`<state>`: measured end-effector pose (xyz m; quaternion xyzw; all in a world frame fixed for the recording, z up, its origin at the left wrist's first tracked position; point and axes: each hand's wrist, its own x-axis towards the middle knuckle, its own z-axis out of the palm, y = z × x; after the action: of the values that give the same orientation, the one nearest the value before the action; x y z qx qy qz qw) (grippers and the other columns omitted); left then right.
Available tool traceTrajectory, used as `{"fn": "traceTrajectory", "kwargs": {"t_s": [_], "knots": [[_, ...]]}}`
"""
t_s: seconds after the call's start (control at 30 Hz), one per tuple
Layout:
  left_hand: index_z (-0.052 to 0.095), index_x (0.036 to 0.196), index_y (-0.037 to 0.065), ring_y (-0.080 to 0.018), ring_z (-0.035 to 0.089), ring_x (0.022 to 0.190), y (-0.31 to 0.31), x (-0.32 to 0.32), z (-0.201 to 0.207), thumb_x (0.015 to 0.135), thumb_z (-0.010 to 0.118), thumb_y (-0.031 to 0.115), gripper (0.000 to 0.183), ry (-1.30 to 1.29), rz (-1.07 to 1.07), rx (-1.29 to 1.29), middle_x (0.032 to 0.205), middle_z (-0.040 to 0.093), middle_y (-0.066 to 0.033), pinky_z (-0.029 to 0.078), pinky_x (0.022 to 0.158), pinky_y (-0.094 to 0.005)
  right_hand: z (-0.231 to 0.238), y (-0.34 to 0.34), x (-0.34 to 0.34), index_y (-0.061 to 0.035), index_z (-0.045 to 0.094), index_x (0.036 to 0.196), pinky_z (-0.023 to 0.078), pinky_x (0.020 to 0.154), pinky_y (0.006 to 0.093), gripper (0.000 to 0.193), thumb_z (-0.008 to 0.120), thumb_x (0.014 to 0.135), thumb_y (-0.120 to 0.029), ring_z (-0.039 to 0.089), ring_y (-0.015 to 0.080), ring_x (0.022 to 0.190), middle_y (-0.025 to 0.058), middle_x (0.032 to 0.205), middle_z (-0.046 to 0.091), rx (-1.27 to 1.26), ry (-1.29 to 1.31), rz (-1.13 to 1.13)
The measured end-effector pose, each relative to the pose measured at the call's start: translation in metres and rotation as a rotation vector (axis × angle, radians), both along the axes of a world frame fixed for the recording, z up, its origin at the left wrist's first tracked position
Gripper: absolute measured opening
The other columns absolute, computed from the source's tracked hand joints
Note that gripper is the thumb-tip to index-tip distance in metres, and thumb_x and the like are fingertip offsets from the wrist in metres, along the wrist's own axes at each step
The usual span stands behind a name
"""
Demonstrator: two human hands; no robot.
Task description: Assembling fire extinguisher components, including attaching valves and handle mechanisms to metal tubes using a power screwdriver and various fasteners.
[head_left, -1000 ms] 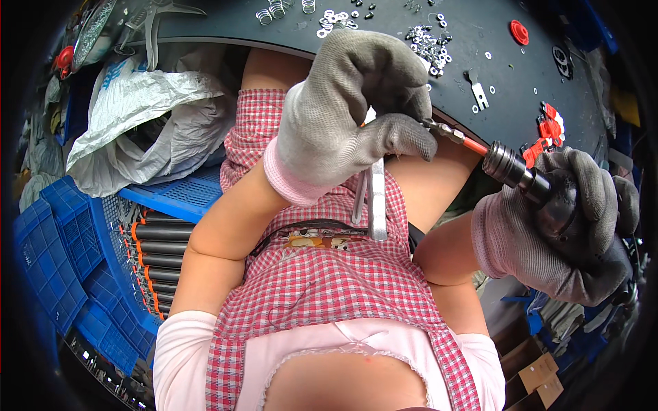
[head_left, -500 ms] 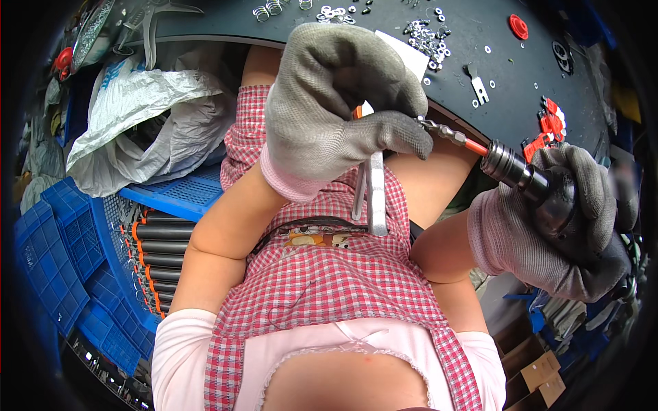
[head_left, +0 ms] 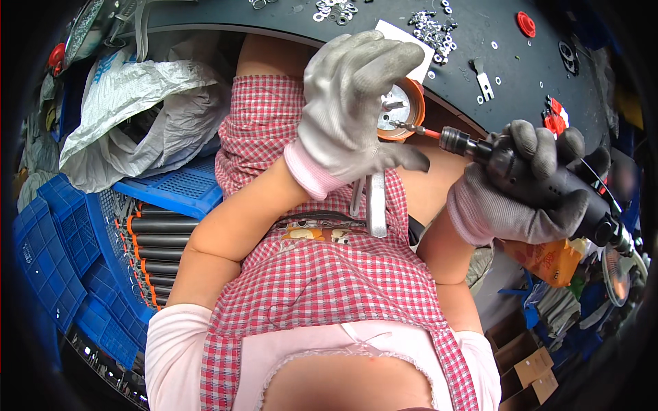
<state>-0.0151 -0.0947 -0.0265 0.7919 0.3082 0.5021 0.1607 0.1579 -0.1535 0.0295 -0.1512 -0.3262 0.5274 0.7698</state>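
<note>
My right hand [head_left: 524,181], in a grey glove, is wrapped around a black power screwdriver [head_left: 510,161] with a red-banded bit. The bit's tip lies against or just in front of the pale face of an orange-rimmed round part [head_left: 413,103], which has a metal stub at its middle. Beside that part, my gloved left hand [head_left: 349,109] is open, fingers stretched and thumb spread under the bit. It partly hides the round part, so I cannot tell whether they touch. A silver metal bar [head_left: 375,205] sticks out below my left hand, over my lap.
The dark table [head_left: 473,34] carries piles of small washers and nuts [head_left: 435,34], a forked metal plate [head_left: 482,81], a red round cap [head_left: 526,25] and red parts [head_left: 555,116]. To the left are a white sack [head_left: 147,103], blue crates [head_left: 51,253] and black rods [head_left: 164,226] with orange ends.
My left hand has uncurled from the bit's tip and spread its fingers. The screwdriver has moved left, bringing its bit to the round part, whose face now shows.
</note>
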Motion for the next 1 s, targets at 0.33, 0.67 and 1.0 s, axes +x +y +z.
{"fn": "traceTrajectory", "kwargs": {"t_s": [0.33, 0.67, 1.0], "knots": [[0.034, 0.134, 0.01, -0.0247, 0.056, 0.102, -0.007, 0.002, -0.026, 0.046, 0.084, 0.052, 0.111, 0.035, 0.11, -0.101, 0.107, 0.059, -0.0025, 0.028, 0.101, -0.0518, 0.014, 0.02, -0.045, -0.0006, 0.049, 0.113, 0.042, 0.051, 0.0274, 0.046, 0.052, 0.088, -0.04, 0.053, 0.0161, 0.065, 0.0116, 0.09, 0.057, -0.084, -0.421, -0.212], [0.037, 0.124, 0.011, -0.023, 0.056, 0.101, -0.012, 0.006, -0.032, 0.052, 0.081, 0.056, 0.096, -0.066, 0.155, -0.123, 0.104, 0.057, -0.0033, 0.025, 0.104, -0.0527, 0.028, 0.026, -0.058, -0.0036, 0.021, 0.139, 0.047, 0.051, 0.0295, 0.06, 0.048, 0.089, -0.025, 0.055, 0.0183, 0.059, 0.0243, 0.108, 0.056, -0.069, -1.027, -0.31], [0.057, 0.104, 0.01, -0.0225, 0.053, 0.087, 0.03, -0.04, -0.019, 0.076, 0.063, 0.055, 0.054, 0.15, 0.404, -0.118, 0.088, 0.056, -0.004, 0.036, 0.085, -0.0397, 0.01, 0.043, 0.032, -0.0026, 0.054, 0.107, 0.044, 0.052, 0.0214, 0.036, 0.073, 0.078, -0.012, 0.051, 0.0069, 0.056, 0.002, 0.074, 0.058, -0.577, -1.129, -0.698]]}}
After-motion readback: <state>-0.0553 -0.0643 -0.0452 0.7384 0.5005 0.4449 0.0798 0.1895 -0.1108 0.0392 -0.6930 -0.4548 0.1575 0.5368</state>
